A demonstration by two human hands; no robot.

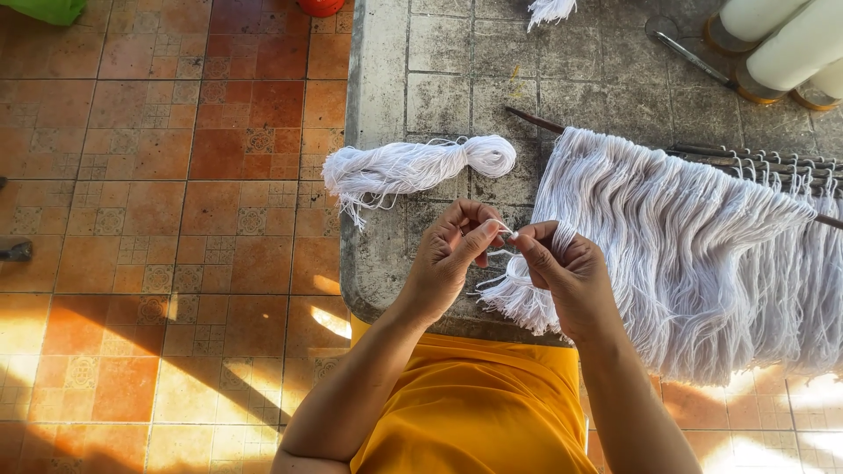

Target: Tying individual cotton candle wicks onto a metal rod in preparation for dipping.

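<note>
While both hands met above table edge, left hand [448,259] and right hand [562,268] pinched same white strand [504,232] between closed fingertips. Strand belonged to white yarn fringe [694,254] hung from rods [764,162] across grey tiled table [457,70]. Loose yarn skein [413,167] lay just beyond left hand. White cones [790,44] stood far right.
</note>
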